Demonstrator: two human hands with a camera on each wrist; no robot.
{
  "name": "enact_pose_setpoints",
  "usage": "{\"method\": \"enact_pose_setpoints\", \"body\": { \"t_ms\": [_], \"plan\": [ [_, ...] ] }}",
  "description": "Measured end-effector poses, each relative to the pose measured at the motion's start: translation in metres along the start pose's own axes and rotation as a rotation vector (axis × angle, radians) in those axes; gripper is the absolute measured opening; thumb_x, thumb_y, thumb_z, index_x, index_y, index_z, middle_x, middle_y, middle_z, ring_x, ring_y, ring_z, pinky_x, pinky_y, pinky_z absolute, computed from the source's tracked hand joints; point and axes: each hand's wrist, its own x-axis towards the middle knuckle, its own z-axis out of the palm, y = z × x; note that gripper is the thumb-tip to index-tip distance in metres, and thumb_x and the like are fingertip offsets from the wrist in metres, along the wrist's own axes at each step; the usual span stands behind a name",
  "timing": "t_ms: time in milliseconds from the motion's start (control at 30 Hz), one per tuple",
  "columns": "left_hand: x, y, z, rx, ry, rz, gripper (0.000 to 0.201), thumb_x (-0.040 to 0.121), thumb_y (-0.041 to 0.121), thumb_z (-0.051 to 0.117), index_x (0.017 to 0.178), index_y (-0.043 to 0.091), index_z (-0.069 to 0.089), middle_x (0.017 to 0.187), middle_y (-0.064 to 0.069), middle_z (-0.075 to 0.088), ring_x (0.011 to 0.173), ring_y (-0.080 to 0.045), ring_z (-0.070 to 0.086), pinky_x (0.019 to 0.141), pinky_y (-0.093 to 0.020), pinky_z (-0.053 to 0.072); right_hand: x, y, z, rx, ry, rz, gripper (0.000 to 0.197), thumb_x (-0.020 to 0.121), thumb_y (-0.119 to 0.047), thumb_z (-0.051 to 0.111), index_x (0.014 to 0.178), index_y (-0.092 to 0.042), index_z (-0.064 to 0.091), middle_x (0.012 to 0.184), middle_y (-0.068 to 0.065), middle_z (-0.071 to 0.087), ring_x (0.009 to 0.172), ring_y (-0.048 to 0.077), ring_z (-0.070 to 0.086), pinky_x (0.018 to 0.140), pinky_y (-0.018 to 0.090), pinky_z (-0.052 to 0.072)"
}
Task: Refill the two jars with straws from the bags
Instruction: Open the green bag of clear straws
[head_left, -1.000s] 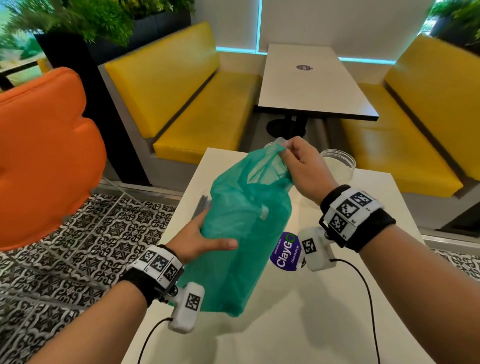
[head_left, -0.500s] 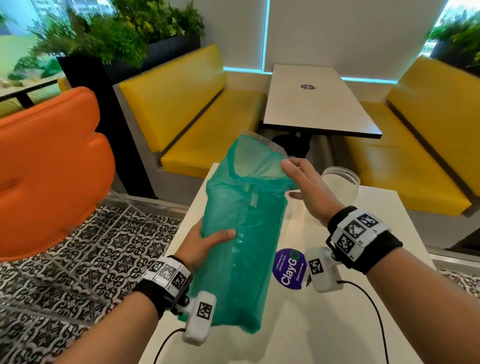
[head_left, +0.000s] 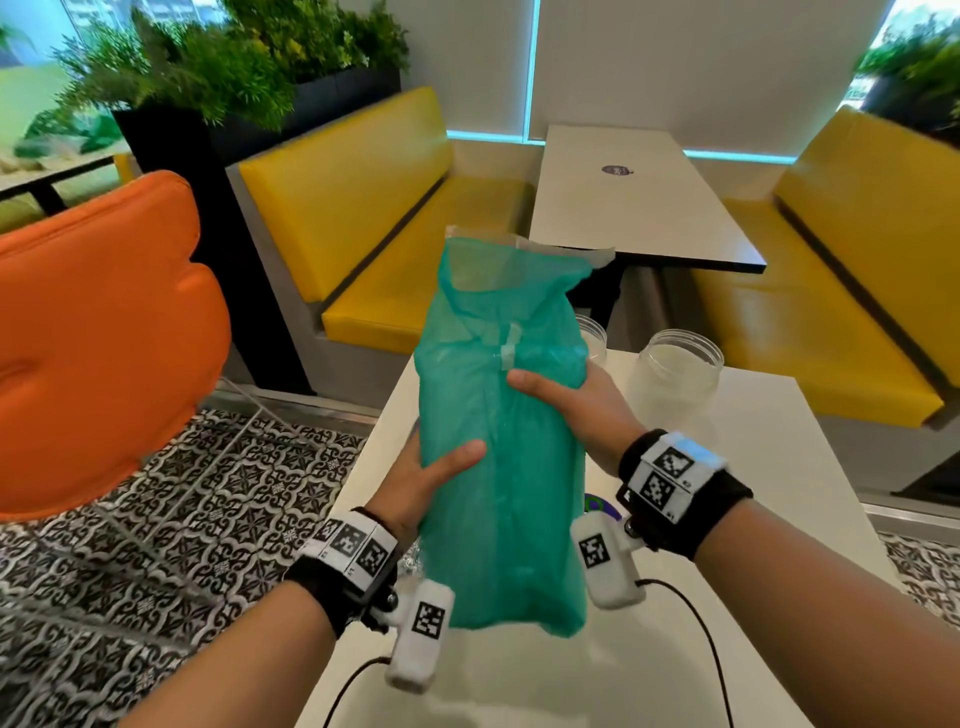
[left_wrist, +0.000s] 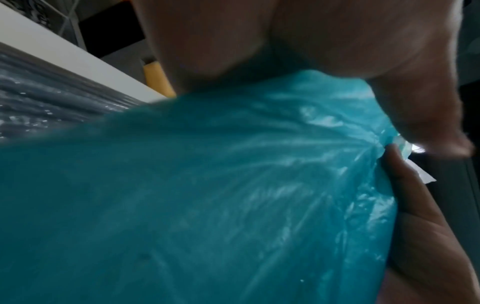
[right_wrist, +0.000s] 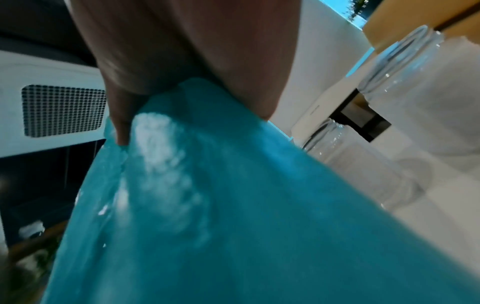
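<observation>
Standing upright above the white table (head_left: 779, 467), the green bag (head_left: 498, 467) is gripped from both sides: the left hand (head_left: 421, 483) wraps its lower left edge with the thumb across the front, and the right hand (head_left: 576, 410) clasps the upper right side. Behind it, two clear jars (head_left: 680, 374) sit on the table's far end, one half hidden by the bag. Beyond are yellow benches (head_left: 395, 218) and an orange chair (head_left: 98, 338).

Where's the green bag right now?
In the head view the green bag is centre frame, held upright above the white table between the left hand and right hand, just in front of the two clear jars.
</observation>
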Motion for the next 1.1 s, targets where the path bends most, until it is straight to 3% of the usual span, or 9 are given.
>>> {"method": "enact_pose_setpoints", "body": {
  "t_ms": [67, 167, 300, 500, 667, 767, 867, 1000, 1100],
  "plan": [
    [-0.004, -0.003, 0.0, 0.066, -0.066, -0.023, 0.098, 0.043, 0.03, 0.097, 0.129, 0.011, 0.055, 0.115, -0.007, 0.073, 0.104, -0.025, 0.071, 0.075, -0.03, 0.059, -0.001, -0.001, 0.0, -0.024, 0.004, -0.023, 0.05, 0.075, -0.013, 0.081, 0.122, -0.011, 0.062, 0.113, 0.006, 0.073, 0.104, 0.022, 0.07, 0.092, 0.043, 0.056],
    [-0.005, -0.002, 0.002, 0.126, -0.117, -0.016, 0.071, 0.058, 0.004, 0.085, 0.125, 0.006, 0.06, 0.114, -0.011, 0.074, 0.102, -0.026, 0.072, 0.076, -0.031, 0.058, -0.007, 0.0, 0.003, -0.04, -0.054, -0.026, 0.046, 0.076, -0.008, 0.079, 0.12, -0.01, 0.063, 0.112, 0.005, 0.073, 0.102, 0.021, 0.07, 0.085, 0.035, 0.058],
    [0.005, 0.008, -0.002, 0.153, -0.049, 0.089, 0.065, 0.044, 0.006, 0.087, 0.106, 0.013, 0.069, 0.099, -0.005, 0.078, 0.088, -0.02, 0.075, 0.07, -0.026, 0.058, -0.02, 0.015, 0.003, -0.064, -0.167, 0.024, 0.046, 0.077, -0.002, 0.076, 0.12, -0.01, 0.063, 0.113, 0.002, 0.073, 0.104, 0.017, 0.07, 0.082, 0.027, 0.057],
    [0.009, 0.0, -0.015, 0.197, -0.023, 0.101, 0.114, 0.035, 0.011, 0.091, 0.135, 0.006, 0.038, 0.126, -0.015, 0.064, 0.111, -0.027, 0.067, 0.08, -0.031, 0.058, -0.021, 0.017, -0.002, -0.084, -0.339, 0.138, 0.048, 0.08, 0.003, 0.072, 0.123, -0.013, 0.061, 0.118, 0.001, 0.071, 0.107, 0.015, 0.068, 0.083, 0.023, 0.055],
    [0.007, 0.002, -0.011, 0.121, -0.104, 0.066, 0.115, 0.044, 0.007, 0.091, 0.142, 0.012, 0.03, 0.133, -0.016, 0.061, 0.117, -0.031, 0.064, 0.085, -0.041, 0.057, -0.017, 0.017, -0.005, -0.082, -0.286, 0.121, 0.048, 0.073, 0.004, 0.077, 0.119, -0.007, 0.065, 0.114, 0.005, 0.073, 0.105, 0.021, 0.069, 0.086, 0.032, 0.057],
    [0.007, 0.006, -0.006, 0.066, -0.042, 0.091, 0.111, 0.049, 0.038, 0.095, 0.141, 0.036, 0.033, 0.13, 0.001, 0.065, 0.115, -0.022, 0.066, 0.085, -0.039, 0.058, -0.014, 0.017, -0.005, -0.024, -0.18, 0.092, 0.046, 0.074, -0.001, 0.078, 0.118, -0.005, 0.065, 0.114, 0.007, 0.072, 0.103, 0.023, 0.07, 0.087, 0.036, 0.057],
    [0.002, 0.001, -0.001, 0.117, -0.06, 0.065, 0.099, 0.055, 0.061, 0.087, 0.138, 0.026, 0.045, 0.128, 0.002, 0.068, 0.114, -0.019, 0.067, 0.084, -0.031, 0.057, -0.011, 0.013, -0.007, 0.048, -0.106, 0.069, 0.044, 0.075, 0.001, 0.077, 0.117, -0.003, 0.066, 0.111, 0.008, 0.073, 0.102, 0.025, 0.071, 0.086, 0.037, 0.058],
    [-0.004, -0.015, -0.004, 0.235, -0.218, -0.004, 0.075, 0.073, 0.027, 0.08, 0.137, 0.026, 0.04, 0.129, 0.004, 0.067, 0.114, -0.012, 0.066, 0.085, -0.026, 0.056, -0.012, 0.008, -0.012, -0.02, -0.103, 0.023, 0.038, 0.075, 0.006, 0.076, 0.11, -0.006, 0.068, 0.105, 0.008, 0.075, 0.095, 0.021, 0.072, 0.077, 0.031, 0.059],
    [-0.001, -0.008, -0.011, 0.269, -0.229, 0.002, 0.101, 0.056, 0.025, 0.094, 0.14, 0.027, 0.037, 0.137, -0.003, 0.06, 0.119, -0.017, 0.063, 0.088, -0.031, 0.056, -0.015, 0.012, -0.017, -0.029, -0.138, 0.033, 0.044, 0.074, 0.008, 0.075, 0.116, -0.004, 0.064, 0.11, 0.009, 0.073, 0.099, 0.022, 0.071, 0.079, 0.03, 0.059]
  ]
}}
